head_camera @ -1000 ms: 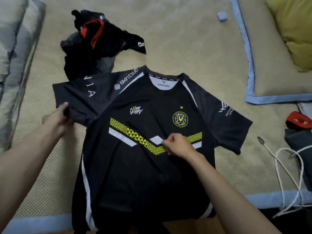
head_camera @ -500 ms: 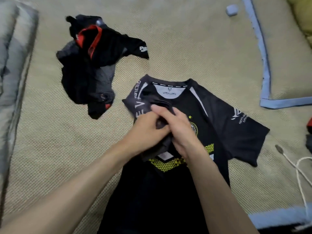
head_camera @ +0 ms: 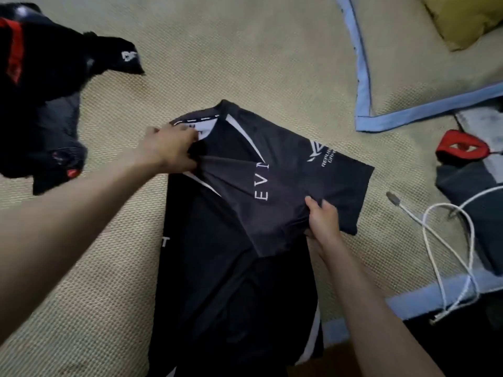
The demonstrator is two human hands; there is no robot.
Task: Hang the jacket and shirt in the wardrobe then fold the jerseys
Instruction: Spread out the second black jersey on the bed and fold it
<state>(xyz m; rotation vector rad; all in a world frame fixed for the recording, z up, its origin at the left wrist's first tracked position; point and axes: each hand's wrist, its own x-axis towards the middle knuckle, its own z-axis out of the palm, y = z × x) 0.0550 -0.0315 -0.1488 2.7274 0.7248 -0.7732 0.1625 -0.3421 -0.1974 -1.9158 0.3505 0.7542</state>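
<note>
The hands have split apart since half a second ago, and the near-side sleeve now lies folded across the chest of the black jersey [head_camera: 236, 240]. The left hand [head_camera: 170, 149] pins the fabric by the collar, fingers closed on it. The right hand [head_camera: 324, 216] pinches the folded sleeve's cuff edge at the jersey's right side. The jersey lies flat on the woven mat [head_camera: 245, 63], its long axis running from the collar at the far end down toward the person, hem nearest the camera. The other sleeve [head_camera: 343, 180] sticks out to the right, just beyond the right hand, so that hand looks best placed to fold it in next. A second dark jersey [head_camera: 40, 91] waits crumpled at the far left, well apart.
</note>
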